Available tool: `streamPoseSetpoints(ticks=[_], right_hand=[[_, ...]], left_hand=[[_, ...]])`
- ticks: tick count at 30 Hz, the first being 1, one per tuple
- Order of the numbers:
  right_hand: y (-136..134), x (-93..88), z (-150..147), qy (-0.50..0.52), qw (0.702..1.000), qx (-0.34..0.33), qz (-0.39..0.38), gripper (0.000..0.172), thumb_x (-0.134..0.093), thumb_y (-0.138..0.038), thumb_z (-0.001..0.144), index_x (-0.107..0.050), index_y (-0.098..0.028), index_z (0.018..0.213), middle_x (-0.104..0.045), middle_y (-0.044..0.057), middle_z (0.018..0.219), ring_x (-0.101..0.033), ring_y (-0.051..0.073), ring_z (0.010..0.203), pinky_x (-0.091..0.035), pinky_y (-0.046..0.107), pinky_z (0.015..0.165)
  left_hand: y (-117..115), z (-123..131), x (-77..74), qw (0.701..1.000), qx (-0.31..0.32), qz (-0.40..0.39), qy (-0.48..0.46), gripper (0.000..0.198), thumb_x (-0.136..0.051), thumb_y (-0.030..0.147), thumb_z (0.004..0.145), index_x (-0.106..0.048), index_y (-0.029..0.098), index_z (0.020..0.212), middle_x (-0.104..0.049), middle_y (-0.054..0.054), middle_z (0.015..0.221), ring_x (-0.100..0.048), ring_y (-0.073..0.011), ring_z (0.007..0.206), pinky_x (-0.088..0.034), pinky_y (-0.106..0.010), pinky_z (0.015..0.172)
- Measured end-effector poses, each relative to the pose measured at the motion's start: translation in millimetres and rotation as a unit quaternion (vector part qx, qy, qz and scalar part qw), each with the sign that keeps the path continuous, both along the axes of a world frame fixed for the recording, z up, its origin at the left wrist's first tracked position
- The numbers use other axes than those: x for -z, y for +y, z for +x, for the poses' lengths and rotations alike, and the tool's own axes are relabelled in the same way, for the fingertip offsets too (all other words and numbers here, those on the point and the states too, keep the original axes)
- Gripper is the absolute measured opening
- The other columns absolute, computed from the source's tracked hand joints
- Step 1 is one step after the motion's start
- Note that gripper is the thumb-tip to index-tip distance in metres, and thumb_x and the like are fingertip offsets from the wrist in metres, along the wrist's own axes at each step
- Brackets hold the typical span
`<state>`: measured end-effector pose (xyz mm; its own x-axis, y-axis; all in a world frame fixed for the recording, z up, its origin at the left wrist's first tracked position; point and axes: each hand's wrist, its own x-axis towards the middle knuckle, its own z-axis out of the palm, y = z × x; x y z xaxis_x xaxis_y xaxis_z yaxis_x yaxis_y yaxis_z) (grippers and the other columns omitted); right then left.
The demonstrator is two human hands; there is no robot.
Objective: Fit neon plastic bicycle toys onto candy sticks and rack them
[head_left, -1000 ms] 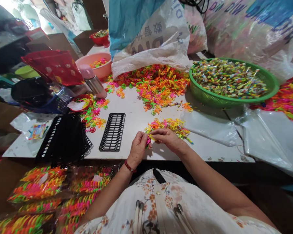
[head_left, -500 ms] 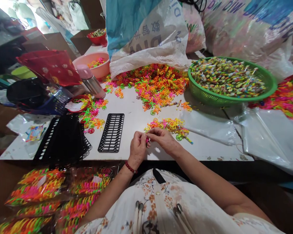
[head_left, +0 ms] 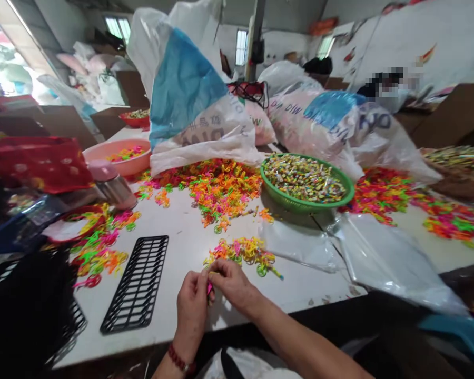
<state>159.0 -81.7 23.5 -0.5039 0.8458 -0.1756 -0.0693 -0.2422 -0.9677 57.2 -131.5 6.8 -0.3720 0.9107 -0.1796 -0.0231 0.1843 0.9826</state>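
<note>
My left hand [head_left: 191, 308] and my right hand [head_left: 233, 284] meet at the near edge of the white table [head_left: 181, 247], fingertips pinched together on a small pink plastic ring [head_left: 209, 287]. Just beyond them lies a small heap of neon rings [head_left: 243, 251]. A black slotted tray [head_left: 137, 283] lies flat to the left of my hands. A large pile of neon rings [head_left: 213, 187] spreads across the middle of the table.
A green basket [head_left: 306, 202] of wrapped pieces sits at centre right, clear plastic bags [head_left: 363, 252] in front of it. Big printed sacks [head_left: 193, 113] stand behind. A pink bowl [head_left: 122, 158], a steel flask [head_left: 114, 187] and stacked black trays [head_left: 27, 310] are at left.
The camera has tilted up and turned, showing more of the room and the right side of the table. My hands stay together on the pink ring near the table edge.
</note>
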Motion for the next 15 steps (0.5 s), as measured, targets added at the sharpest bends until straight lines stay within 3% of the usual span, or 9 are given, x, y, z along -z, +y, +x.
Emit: streamPoseSetpoints(ticks=[3, 5, 7, 9, 11, 15], right_hand=[[3, -6.5, 5, -0.027, 0.999, 0.031, 0.036, 0.008, -0.056, -0.028, 0.078, -0.053, -0.021, 0.075, -0.052, -0.006, 0.053, -0.052, 0.013, 0.042, -0.046, 0.028, 0.045], [5, -14.2, 11, -0.074, 0.987, 0.067, 0.127, 0.005, -0.056, -0.023, 0.078, -0.055, -0.020, 0.074, -0.055, -0.003, 0.064, -0.056, 0.013, 0.052, -0.048, 0.028, 0.053], [6, -21.1, 18, -0.124, 0.956, 0.102, 0.247, 0.004, -0.057, -0.018, 0.078, -0.057, -0.020, 0.074, -0.058, 0.000, 0.076, -0.058, 0.015, 0.069, -0.049, 0.030, 0.067], [9, -24.9, 25, -0.149, 0.929, 0.112, 0.319, 0.005, -0.057, -0.016, 0.079, -0.059, -0.019, 0.075, -0.059, 0.002, 0.080, -0.057, 0.016, 0.080, -0.047, 0.031, 0.077], [11, -24.7, 29, -0.145, 0.934, 0.101, 0.309, 0.005, -0.058, -0.019, 0.082, -0.061, -0.020, 0.078, -0.058, 0.001, 0.079, -0.056, 0.016, 0.082, -0.046, 0.031, 0.079], [16, -17.6, 31, -0.110, 0.970, 0.069, 0.204, 0.012, -0.060, -0.030, 0.085, -0.065, -0.020, 0.083, -0.059, 0.001, 0.082, -0.055, 0.015, 0.081, -0.046, 0.029, 0.076]], left_hand=[[9, 3, 3.7, 0.999, 0.026, 0.027, -0.007, 0.045, -0.052, 0.063, 0.084, -0.046, 0.021, 0.069, -0.050, 0.005, 0.053, -0.046, -0.0118, 0.050, -0.039, -0.024, 0.051], [12, 6, 2.4, 0.999, 0.042, 0.033, -0.007, 0.043, -0.051, 0.062, 0.085, -0.048, 0.021, 0.072, -0.050, 0.004, 0.057, -0.047, -0.0125, 0.053, -0.040, -0.024, 0.053], [14, 8, -1.4, 0.997, 0.062, 0.032, -0.018, 0.042, -0.050, 0.061, 0.086, -0.048, 0.021, 0.075, -0.049, 0.004, 0.060, -0.046, -0.0129, 0.056, -0.040, -0.024, 0.054], [15, 8, -6.7, 0.996, 0.081, 0.028, -0.037, 0.041, -0.050, 0.060, 0.086, -0.048, 0.021, 0.074, -0.047, 0.004, 0.063, -0.044, -0.0131, 0.057, -0.039, -0.024, 0.053], [16, 8, -12.1, 0.995, 0.086, 0.033, -0.042, 0.041, -0.051, 0.060, 0.086, -0.048, 0.021, 0.072, -0.048, 0.002, 0.066, -0.043, -0.0136, 0.060, -0.040, -0.025, 0.054], [20, 7, -16.7, 0.994, 0.086, 0.065, 0.015, 0.042, -0.048, 0.059, 0.088, -0.050, 0.020, 0.071, -0.048, 0.001, 0.068, -0.043, -0.0141, 0.063, -0.039, -0.025, 0.058]])
